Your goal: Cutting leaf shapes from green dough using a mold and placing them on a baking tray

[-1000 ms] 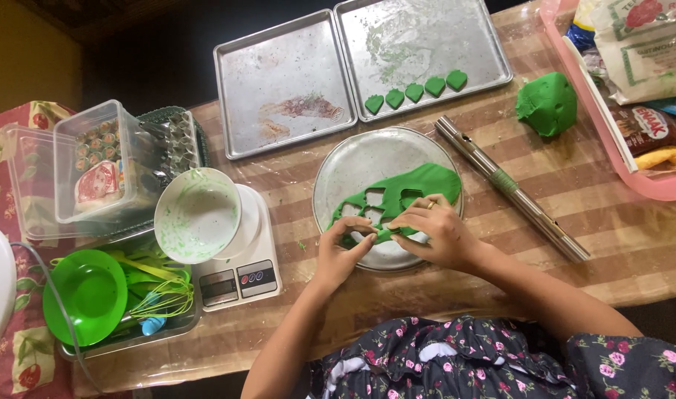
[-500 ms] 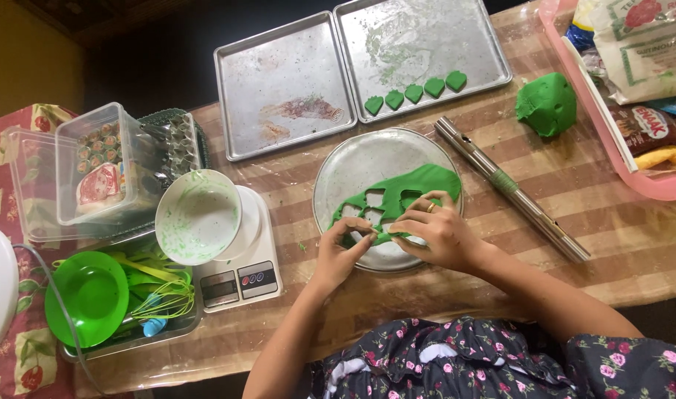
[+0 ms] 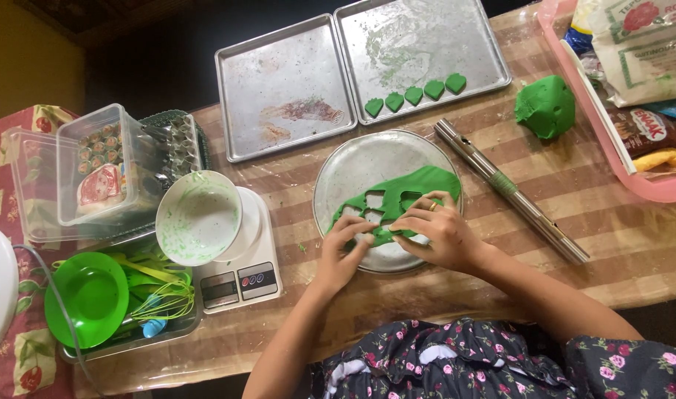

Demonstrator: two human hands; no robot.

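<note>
We see our left hand [image 3: 343, 250] and right hand [image 3: 437, 235] meeting over the near edge of the rolled green dough sheet [image 3: 412, 193], which lies on a round metal plate [image 3: 352, 174] on the tabletop [image 3: 618, 244]. Both hands have fingers curled and pinching at the dough, though they cover the spot, so we cannot make out what piece they grip. Cut holes show beside them. Five small green shapes [image 3: 414, 95] sit on the far baking tray [image 3: 426, 37]; the pink tray [image 3: 659, 188] is cut off at the right.

Two baking trays [image 3: 286, 85] sit far; five green dough cutouts [image 3: 414, 95] line one. One dough ball [image 3: 546, 107], one rolling pin [image 3: 511, 191], one scale [image 3: 242, 277].
</note>
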